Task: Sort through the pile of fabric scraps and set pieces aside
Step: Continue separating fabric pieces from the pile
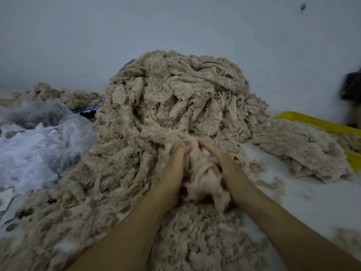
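I am clamping my left hand (175,163) and right hand (224,161) round a fluffy beige fabric clump (202,173), the tall beige scrap pile (175,90) rising on its far side.

Bare table strip (304,202) between tall scrap pile (175,98) and smaller heap (300,153); plastic bags (39,149) at left.

- The bunch of scraps (201,173) is smeared by motion blur
- It buries the fingertips of the left hand (176,165) and right hand (224,159); the right's grip cannot be told
- The yellow basket (312,122) is half covered by scraps and cut by the right edge
- A dark object (352,87) there is blurred and cut off
- Small dark bits (25,212) are too blurred to name
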Tool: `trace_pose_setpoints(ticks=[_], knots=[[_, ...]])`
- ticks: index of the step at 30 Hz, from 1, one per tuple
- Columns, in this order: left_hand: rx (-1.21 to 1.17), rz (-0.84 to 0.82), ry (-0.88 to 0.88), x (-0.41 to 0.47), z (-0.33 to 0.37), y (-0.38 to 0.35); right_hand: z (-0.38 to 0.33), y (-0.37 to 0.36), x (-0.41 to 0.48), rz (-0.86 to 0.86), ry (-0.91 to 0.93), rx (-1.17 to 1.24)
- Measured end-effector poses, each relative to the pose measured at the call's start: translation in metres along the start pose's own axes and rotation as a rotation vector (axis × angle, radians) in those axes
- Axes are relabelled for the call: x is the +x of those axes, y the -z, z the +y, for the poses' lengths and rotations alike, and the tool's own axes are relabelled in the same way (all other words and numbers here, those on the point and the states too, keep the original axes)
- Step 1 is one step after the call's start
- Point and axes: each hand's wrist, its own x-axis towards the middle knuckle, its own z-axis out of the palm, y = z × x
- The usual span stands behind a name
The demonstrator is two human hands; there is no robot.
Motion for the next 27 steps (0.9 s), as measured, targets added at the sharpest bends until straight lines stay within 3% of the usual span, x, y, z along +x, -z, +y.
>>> trace_pose_setpoints(ticks=[2, 4, 7, 10, 14, 18, 21, 24, 25, 27], knots=[[0.094, 0.061, -0.026, 0.001, -0.001, -0.002, 0.000, -0.001, 0.000, 0.021, -0.022, -0.098], [0.080, 0.127, -0.061, 0.003, 0.000, -0.001, 0.000, 0.004, 0.002, 0.151, -0.041, -0.253], [-0.180, 0.252, -0.185, 0.009, 0.006, 0.008, 0.000, 0.022, 0.007, 0.401, -0.116, -0.424], [-0.515, 0.242, -0.287, 0.013, 0.018, 0.023, 0.005, 0.036, 0.008, 0.483, -0.155, -0.393], [-0.585, 0.121, -0.235, 0.014, 0.015, 0.022, 0.008, 0.029, 0.009, 0.405, -0.152, -0.461], [-0.712, -0.018, -0.129, 0.013, 0.014, 0.018, -0.002, 0.014, 0.005, 0.432, 0.136, -0.507], [-0.705, -0.079, -0.100, 0.010, 0.014, 0.015, -0.005, 0.002, 0.004, 0.142, 0.158, -0.486], [-0.722, -0.080, -0.097, 0.009, 0.013, 0.017, 0.006, -0.006, 0.004, -0.230, 0.061, -0.799], [-0.736, -0.052, -0.106, 0.011, 0.015, 0.019, 0.008, -0.004, 0.005, -0.250, 0.063, -0.800], [-0.767, 0.037, -0.127, 0.015, 0.019, 0.024, 0.007, 0.003, 0.004, -0.091, 0.051, -0.560]])
